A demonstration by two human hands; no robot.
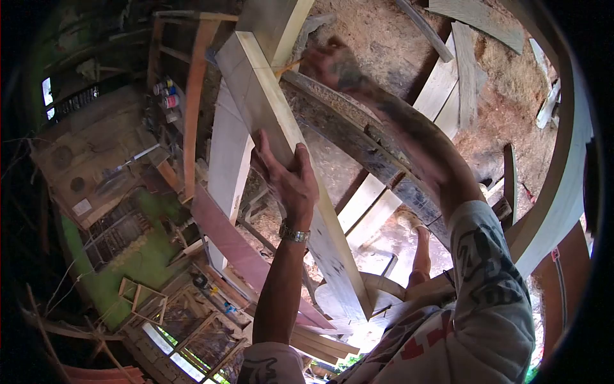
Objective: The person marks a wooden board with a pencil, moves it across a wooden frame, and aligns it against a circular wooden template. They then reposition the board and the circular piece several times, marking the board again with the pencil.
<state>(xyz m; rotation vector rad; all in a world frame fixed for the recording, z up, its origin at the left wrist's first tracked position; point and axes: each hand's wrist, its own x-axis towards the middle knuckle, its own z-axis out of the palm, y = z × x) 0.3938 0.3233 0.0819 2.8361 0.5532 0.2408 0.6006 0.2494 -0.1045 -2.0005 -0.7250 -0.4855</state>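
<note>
A long pale wooden plank (275,121) runs from the upper middle down to the lower middle of the view. My left hand (286,176) presses on its edge about halfway along, fingers spread over the wood; a metal watch sits on that wrist. My right hand (331,63), blurred, reaches out to the plank's far end and grips a thin yellow pencil (289,66) whose tip touches the wood. A second pale plank (276,22) lies across the far end.
A curved dark beam (358,144) passes under the plank. More boards (448,77) lie on sawdust ground at upper right. A large curved timber (563,185) arcs along the right. A cluttered workbench with bottles (167,96) stands at left. A reddish board (224,237) leans nearby.
</note>
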